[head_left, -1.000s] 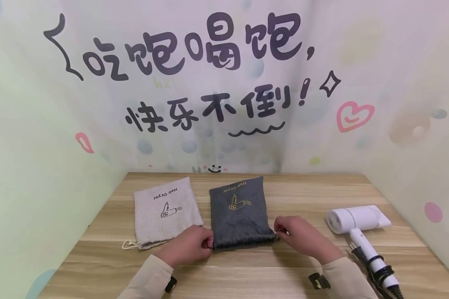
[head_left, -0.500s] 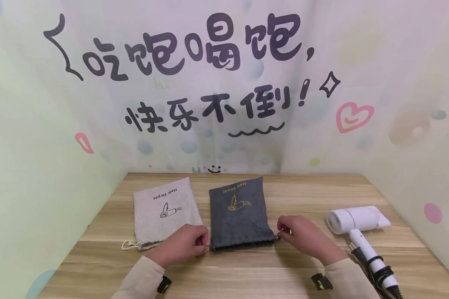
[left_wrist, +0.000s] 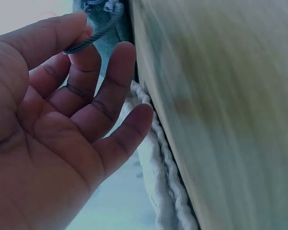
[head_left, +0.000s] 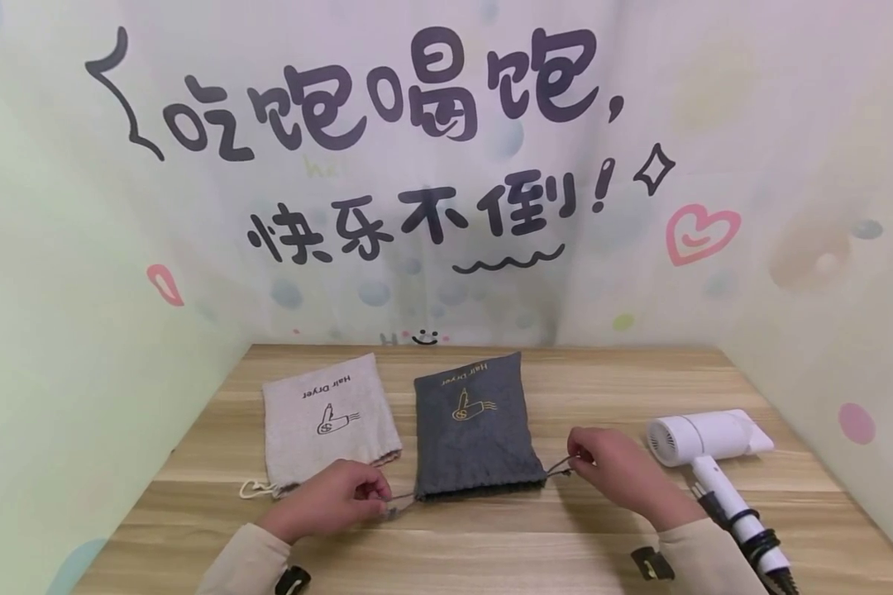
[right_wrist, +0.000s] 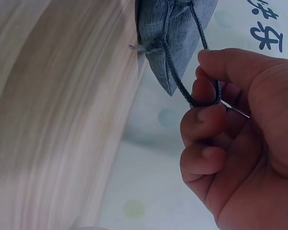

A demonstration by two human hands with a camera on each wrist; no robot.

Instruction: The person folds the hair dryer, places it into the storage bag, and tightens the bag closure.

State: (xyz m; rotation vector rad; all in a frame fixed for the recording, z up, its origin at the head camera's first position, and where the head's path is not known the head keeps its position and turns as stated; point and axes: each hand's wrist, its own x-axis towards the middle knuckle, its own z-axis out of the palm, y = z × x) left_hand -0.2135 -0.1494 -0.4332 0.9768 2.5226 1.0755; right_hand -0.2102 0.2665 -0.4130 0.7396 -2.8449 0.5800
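A dark grey drawstring pouch [head_left: 479, 442] with gold "Hair Dryer" lettering lies flat on the wooden table, its gathered mouth towards me. My left hand [head_left: 335, 497] is off its near left corner and pinches a loop of grey drawstring [left_wrist: 105, 29] between thumb and index finger. On the other side my right hand [head_left: 616, 473] pinches the opposite drawstring loop [right_wrist: 175, 74], with a finger hooked through it. Both cords stretch out from the pouch's mouth. A beige pouch [head_left: 327, 405] with the same print lies to the left, partly behind my left hand.
A white hair dryer [head_left: 707, 436] lies at the right, its black power cord [head_left: 761, 541] wound round the handle. The beige pouch's white cord loop [head_left: 256, 489] sticks out at left. A printed cloth wall [head_left: 417, 289] closes off the table's back.
My hands have moved apart, the left one to the left and nearer me, the right one to the right. The drawstring loops have drawn out from both sides of the dark grey pouch.
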